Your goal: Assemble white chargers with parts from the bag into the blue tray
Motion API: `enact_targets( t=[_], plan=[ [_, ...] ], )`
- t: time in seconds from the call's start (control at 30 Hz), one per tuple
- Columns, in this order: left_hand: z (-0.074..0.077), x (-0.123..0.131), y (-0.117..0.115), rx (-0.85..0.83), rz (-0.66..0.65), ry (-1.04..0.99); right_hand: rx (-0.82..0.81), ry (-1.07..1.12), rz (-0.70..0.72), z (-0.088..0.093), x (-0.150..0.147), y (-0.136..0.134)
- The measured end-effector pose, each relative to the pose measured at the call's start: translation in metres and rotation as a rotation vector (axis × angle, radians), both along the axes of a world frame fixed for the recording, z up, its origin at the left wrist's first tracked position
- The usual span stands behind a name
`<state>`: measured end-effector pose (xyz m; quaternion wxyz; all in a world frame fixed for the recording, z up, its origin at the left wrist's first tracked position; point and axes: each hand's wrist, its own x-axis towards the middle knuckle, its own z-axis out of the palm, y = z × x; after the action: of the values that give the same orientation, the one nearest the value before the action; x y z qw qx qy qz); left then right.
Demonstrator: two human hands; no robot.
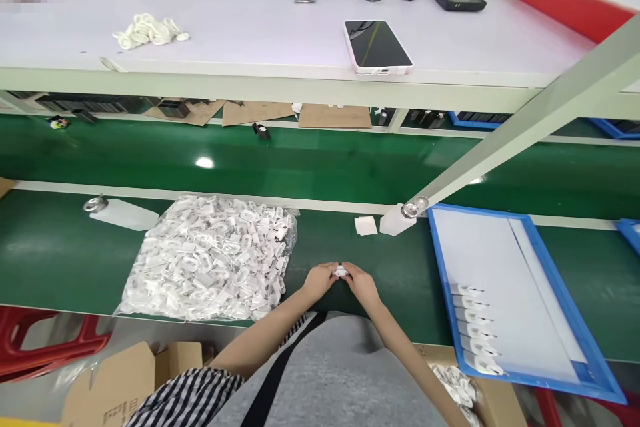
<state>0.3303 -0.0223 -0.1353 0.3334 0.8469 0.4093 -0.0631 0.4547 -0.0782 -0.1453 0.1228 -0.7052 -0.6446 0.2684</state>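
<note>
White part pinched between both hands; clear bag full of parts; blue tray holds row.

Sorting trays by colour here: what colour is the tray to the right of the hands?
Blue rim, white liner; the tray shows in the head view.
</note>
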Motion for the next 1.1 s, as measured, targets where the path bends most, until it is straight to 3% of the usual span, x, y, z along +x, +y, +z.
enact_targets(
  t=[0.13, 0.33, 0.47, 0.6, 0.67, 0.77, 0.93, 1.1],
  plan=[
    [0.010, 0.011, 0.006, -0.019, -0.060, 0.219, -0.094, -0.066, 0.104, 0.004, 0.005, 0.011],
    [0.013, 0.017, 0.016, -0.035, -0.123, 0.273, -0.122, -0.084, 0.171, 0.007, 0.011, 0.021],
    [0.006, 0.012, 0.015, -0.009, -0.178, 0.242, -0.127, -0.114, 0.198, 0.014, 0.008, 0.022],
    [-0.006, 0.011, 0.007, 0.034, -0.142, 0.109, -0.135, -0.164, 0.158, 0.023, 0.016, 0.020],
    [-0.011, 0.010, 0.003, 0.078, -0.094, 0.064, -0.143, -0.205, 0.078, 0.031, 0.041, 0.015],
    [-0.012, 0.003, 0.004, 0.178, 0.026, 0.011, -0.132, -0.285, -0.109, 0.052, 0.107, -0.003],
    [-0.010, -0.041, 0.027, 0.357, 0.179, 0.046, -0.151, -0.401, -0.397, 0.078, 0.216, -0.042],
    [-0.014, -0.091, 0.045, 0.528, 0.285, 0.260, -0.292, -0.316, -0.409, 0.073, 0.251, -0.057]
  ],
)
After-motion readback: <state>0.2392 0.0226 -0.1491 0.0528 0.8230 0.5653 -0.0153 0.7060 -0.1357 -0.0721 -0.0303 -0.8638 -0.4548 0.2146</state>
